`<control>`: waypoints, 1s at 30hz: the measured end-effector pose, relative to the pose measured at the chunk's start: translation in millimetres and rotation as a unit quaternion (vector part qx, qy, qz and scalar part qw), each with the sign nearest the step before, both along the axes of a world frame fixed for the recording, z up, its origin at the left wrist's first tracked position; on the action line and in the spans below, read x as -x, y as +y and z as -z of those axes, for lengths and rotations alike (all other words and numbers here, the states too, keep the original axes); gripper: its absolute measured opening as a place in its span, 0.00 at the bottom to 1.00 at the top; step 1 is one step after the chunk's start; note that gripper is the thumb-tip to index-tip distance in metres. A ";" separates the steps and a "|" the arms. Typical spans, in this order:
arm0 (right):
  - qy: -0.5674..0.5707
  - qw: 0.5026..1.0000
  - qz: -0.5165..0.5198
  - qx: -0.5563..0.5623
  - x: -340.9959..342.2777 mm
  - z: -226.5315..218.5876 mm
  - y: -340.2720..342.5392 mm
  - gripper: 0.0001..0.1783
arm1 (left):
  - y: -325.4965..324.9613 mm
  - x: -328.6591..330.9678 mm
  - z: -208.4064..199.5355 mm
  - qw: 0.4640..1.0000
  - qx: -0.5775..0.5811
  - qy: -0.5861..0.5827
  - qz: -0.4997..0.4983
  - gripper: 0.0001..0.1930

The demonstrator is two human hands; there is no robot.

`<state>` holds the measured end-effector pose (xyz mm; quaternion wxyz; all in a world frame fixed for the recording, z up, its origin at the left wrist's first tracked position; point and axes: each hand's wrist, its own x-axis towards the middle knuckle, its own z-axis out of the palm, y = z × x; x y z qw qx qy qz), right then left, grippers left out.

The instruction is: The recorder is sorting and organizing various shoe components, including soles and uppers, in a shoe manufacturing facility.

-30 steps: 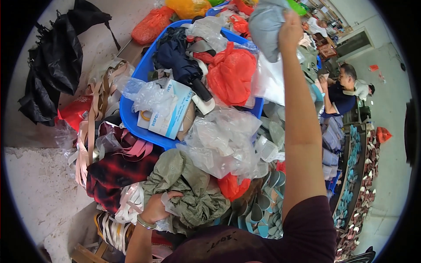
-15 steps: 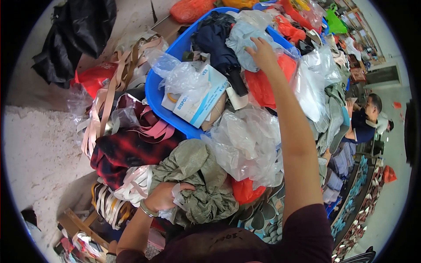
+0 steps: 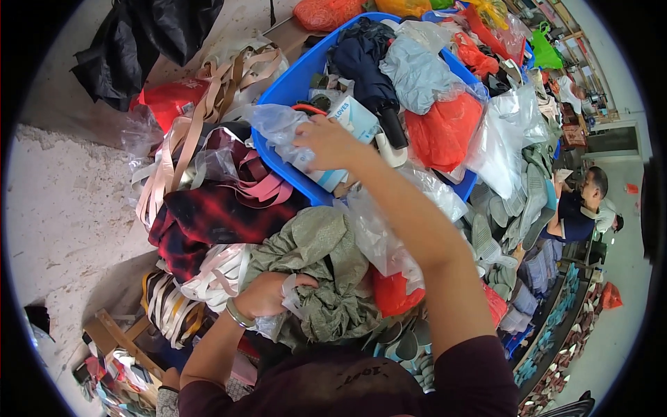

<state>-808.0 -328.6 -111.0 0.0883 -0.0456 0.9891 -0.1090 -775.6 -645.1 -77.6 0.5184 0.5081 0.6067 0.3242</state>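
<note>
My right hand (image 3: pixel 332 144) reaches into a blue plastic tub (image 3: pixel 269 92). Its curled fingers are on a crumpled clear plastic bag (image 3: pixel 274 124), above a white and light-blue cardboard glove box (image 3: pixel 356 119). The hand and wrist cover part of that box. Lower down, my left hand (image 3: pixel 267 295) is closed around a small piece of translucent plastic (image 3: pixel 291 295). It rests against a bunched grey-green woven sack (image 3: pixel 337 250). A dark folded umbrella (image 3: pixel 368 66), a pale grey plastic bag (image 3: pixel 417 73) and a red plastic bag (image 3: pixel 445 132) lie in the tub.
Left of the tub are beige straps (image 3: pixel 182 149) and red-black checked cloth (image 3: pixel 222 219). Clear bags (image 3: pixel 375 222) lie under my right forearm. Grey shoe soles (image 3: pixel 531 187) are piled at right. Beyond them a co-worker (image 3: pixel 583 208) works near shelving.
My right hand has moved from the grey bag at the tub's far right to the clear bag at its near left. My left hand keeps its hold on the plastic.
</note>
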 end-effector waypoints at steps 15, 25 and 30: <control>0.109 0.972 -0.107 -0.178 -62.1 18.0 1.4 0.40 | -3.0 1.4 7.9 1.000 -0.027 -0.015 -0.002 0.31; 0.260 0.918 0.247 0.169 -22.1 -103.1 75.4 0.21 | -3.9 1.7 5.8 0.999 -0.038 0.007 -0.009 0.28; 0.294 0.919 0.207 0.160 -26.5 -140.4 101.4 0.19 | -4.6 1.1 9.7 0.999 -0.040 0.012 -0.004 0.28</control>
